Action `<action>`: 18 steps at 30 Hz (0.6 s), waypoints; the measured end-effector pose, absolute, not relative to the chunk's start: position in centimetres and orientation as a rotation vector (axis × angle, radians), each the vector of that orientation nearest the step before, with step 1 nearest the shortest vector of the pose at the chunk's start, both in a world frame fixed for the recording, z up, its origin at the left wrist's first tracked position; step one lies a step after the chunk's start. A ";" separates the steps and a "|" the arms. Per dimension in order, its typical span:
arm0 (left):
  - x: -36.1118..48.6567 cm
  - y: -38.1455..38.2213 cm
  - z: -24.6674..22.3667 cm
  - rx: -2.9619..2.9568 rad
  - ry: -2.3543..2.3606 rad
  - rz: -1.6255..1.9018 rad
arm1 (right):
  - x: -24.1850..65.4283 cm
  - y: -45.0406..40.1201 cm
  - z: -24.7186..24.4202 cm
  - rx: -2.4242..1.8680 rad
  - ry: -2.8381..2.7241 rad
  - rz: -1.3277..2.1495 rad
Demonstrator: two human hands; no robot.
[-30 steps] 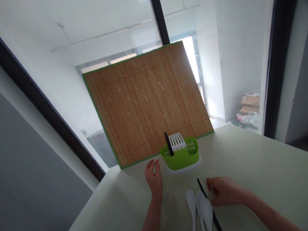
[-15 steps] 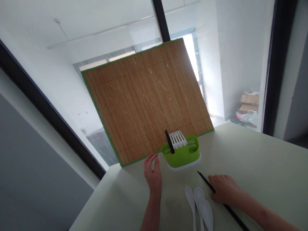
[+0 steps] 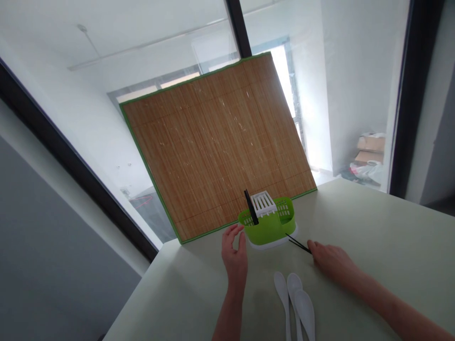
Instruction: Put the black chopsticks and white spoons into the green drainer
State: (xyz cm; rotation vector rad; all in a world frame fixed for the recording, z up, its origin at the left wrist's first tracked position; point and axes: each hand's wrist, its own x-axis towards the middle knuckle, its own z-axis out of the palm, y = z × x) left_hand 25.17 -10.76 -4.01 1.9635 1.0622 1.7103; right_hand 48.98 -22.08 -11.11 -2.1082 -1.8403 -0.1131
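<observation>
My right hand (image 3: 331,259) is closed on a pair of black chopsticks (image 3: 299,245), whose thin tips point left toward the base of a green utensil holder (image 3: 268,233). The holder has a white slotted insert (image 3: 263,202) and a white base. In its left compartment, more black chopsticks (image 3: 251,208) stand upright, slightly tilted. Just left of the holder, my left hand (image 3: 235,255) is open with curved fingers, its fingertips close to the rim; whether they touch it I cannot tell. Three white spoons (image 3: 281,285) lie between my forearms.
Behind the holder, a bamboo mat (image 3: 216,151) with green edging leans against the glass. The pale table (image 3: 384,237) extends to the right. Beyond the glass, cardboard boxes (image 3: 370,143) are stacked on the floor.
My right hand has lifted the chopsticks off the table and brought their tips near the holder's base. My left hand has shifted right, closer to the holder.
</observation>
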 end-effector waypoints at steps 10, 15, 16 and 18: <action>28.1 -14.2 -4.1 1.941 0.803 1.345 | 48.7 -23.5 -6.5 -1.346 -1.647 -0.037; 29.1 -15.9 -4.4 1.977 0.706 1.194 | 48.1 -23.3 -7.0 -1.329 -1.690 0.099; 29.3 -16.0 -4.5 1.973 0.699 1.178 | 48.0 -23.2 -7.0 -1.335 -1.707 0.122; 29.7 -16.2 -4.7 1.950 0.696 1.150 | 48.0 -23.0 -7.1 -1.339 -1.730 0.154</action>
